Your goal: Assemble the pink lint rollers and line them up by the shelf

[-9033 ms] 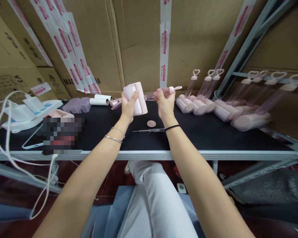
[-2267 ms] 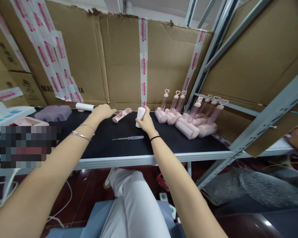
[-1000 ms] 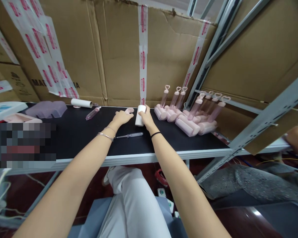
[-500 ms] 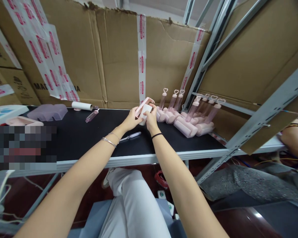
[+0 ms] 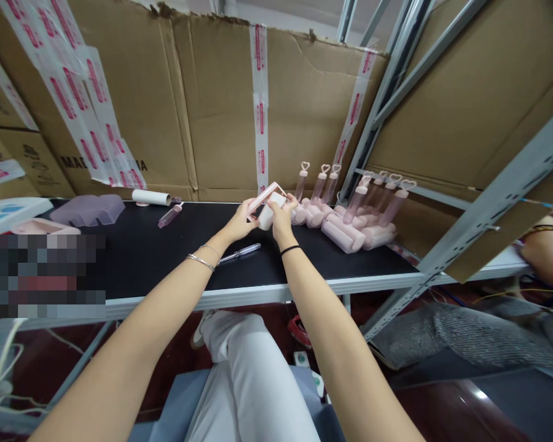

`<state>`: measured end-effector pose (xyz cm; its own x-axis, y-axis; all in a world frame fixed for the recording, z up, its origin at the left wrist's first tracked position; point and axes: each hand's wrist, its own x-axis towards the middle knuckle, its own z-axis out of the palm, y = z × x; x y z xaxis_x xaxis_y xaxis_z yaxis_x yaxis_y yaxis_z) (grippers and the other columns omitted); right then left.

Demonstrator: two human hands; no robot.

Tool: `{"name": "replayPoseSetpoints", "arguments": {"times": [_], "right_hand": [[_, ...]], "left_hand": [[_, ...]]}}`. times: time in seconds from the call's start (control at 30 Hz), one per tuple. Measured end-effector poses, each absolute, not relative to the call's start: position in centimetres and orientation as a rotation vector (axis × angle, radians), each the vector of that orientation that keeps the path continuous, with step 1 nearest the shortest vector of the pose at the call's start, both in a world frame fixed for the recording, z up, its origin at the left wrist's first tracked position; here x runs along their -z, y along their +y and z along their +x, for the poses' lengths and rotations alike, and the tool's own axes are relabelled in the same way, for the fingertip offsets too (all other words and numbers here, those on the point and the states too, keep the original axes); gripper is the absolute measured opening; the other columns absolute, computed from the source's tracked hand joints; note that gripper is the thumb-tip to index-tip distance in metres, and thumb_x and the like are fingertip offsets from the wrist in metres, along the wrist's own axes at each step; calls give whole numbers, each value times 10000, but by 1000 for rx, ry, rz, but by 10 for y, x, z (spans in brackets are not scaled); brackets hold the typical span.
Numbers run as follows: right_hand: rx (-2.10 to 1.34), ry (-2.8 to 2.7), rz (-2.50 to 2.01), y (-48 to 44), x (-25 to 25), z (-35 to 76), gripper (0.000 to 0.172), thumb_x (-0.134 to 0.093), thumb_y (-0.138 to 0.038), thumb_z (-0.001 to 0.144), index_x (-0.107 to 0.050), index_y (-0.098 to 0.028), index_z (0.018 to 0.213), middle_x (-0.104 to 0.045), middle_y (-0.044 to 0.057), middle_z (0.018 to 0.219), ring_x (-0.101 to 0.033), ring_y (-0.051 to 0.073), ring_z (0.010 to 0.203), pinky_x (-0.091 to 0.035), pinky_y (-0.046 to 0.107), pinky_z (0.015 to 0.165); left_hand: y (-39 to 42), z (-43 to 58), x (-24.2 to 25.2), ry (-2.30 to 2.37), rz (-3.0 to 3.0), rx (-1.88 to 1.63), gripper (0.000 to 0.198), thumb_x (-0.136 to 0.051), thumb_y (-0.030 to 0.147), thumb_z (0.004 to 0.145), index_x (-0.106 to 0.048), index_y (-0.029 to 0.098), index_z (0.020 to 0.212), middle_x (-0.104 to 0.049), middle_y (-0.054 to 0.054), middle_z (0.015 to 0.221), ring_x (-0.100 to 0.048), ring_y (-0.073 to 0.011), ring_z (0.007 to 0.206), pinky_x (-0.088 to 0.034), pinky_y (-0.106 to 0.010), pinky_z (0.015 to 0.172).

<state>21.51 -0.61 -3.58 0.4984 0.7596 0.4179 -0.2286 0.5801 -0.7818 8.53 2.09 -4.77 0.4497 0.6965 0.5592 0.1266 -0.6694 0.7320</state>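
Observation:
My left hand [image 5: 241, 222] is closed on a pale pink plastic case [image 5: 262, 197], which is tilted above the black table mat. My right hand [image 5: 283, 216] grips a white rounded piece [image 5: 266, 216] against the case's near side. Fingers partly cover both parts, so I cannot tell whether they are joined. A screwdriver [image 5: 244, 252] with a clear handle lies on the mat just below my hands. Close by on the right stand several pink tubes with heart-shaped loops [image 5: 356, 199], among pink rounded cases [image 5: 343, 234].
A single pink tube [image 5: 170, 215] and a white cylinder [image 5: 152, 197] lie left of my hands. Farther left sits a lilac translucent tray [image 5: 88, 210]. Cardboard [image 5: 221, 110] walls the back. A metal post [image 5: 483, 202] stands at right, with another person's arm [image 5: 546, 245] beyond.
The pink case has turned slightly in my left hand, and the white piece sits a little lower and farther left. My right fingers have spread toward the case's right end.

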Motion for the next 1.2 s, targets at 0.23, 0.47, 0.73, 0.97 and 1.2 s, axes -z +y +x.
{"name": "replayPoseSetpoints", "arguments": {"times": [0.23, 0.47, 0.73, 0.97, 1.2], "right_hand": [[-633, -927, -694, -12, 33, 216, 634, -604, -226, 655, -309, -264, 1215, -531, 30, 1133, -586, 139, 947, -487, 350, 952], [-634, -979, -702, -13, 34, 217, 645, -624, -167, 623, -350, -253, 1201, -548, 22, 1105, -589, 152, 982, -460, 388, 1008], [-614, -1030, -678, -15, 33, 219, 607, -601, -210, 619, -402, -236, 1193, -530, 42, 1161, -558, 162, 1018, -442, 381, 1016], [-556, -930, -748, -19, 28, 221, 473, -562, -274, 704, -435, -216, 1156, -540, 59, 1175, -555, 157, 1045, -442, 343, 1002], [-493, -762, -807, -18, 26, 225, 354, -522, -342, 765, -424, -234, 1087, -551, 49, 1118, -578, 148, 1006, -464, 328, 961]], "left_hand": [[21, 80, 46, 655, 2202, -1185, 718, -681, 235, 707, -371, 155, 1350, -472, -188, 1386, -511, -291, 1226, -471, -424, 965], [27, 76, 52, 758, 2167, -1059, 806, -701, 270, 690, -325, 110, 1385, -406, -225, 1411, -496, -303, 1255, -406, -483, 1064], [21, 73, 49, 966, 2246, -975, 910, -745, 316, 681, -279, 116, 1436, -388, -212, 1388, -390, -356, 1343, -312, -545, 1125], [-6, 74, 26, 901, 2757, -1209, 810, -798, 258, 670, -429, 150, 1383, -449, -168, 1355, -387, -317, 1327, -265, -491, 1152], [-21, 79, 17, 993, 3045, -1065, 564, -713, 259, 774, -529, 125, 1290, -665, -146, 1072, -559, -309, 1079, -379, -459, 975]]}}
